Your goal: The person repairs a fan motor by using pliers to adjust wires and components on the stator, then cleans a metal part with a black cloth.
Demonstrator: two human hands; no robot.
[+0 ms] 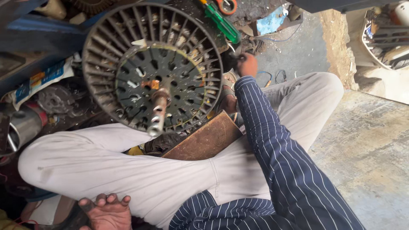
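Observation:
A large round dark metal rotor [151, 64] with radial fins and a rusty central shaft [157, 113] stands tilted in front of my crossed legs. Its lower edge rests near a brown wooden board [204, 138]. My right hand [246, 64], at the end of a striped navy sleeve, is curled at the rotor's right rim and seems to grip it. My left hand [106, 211] lies low at the bottom of the view beside my thigh, with dirty fingers apart and nothing in it.
A green-handled screwdriver [221, 21] lies beyond the rotor's top. Motor parts, a metal cylinder [23, 125] and clutter crowd the left. A bare concrete floor [366, 153] spreads to the right, with loose wires [277, 76] near my knee.

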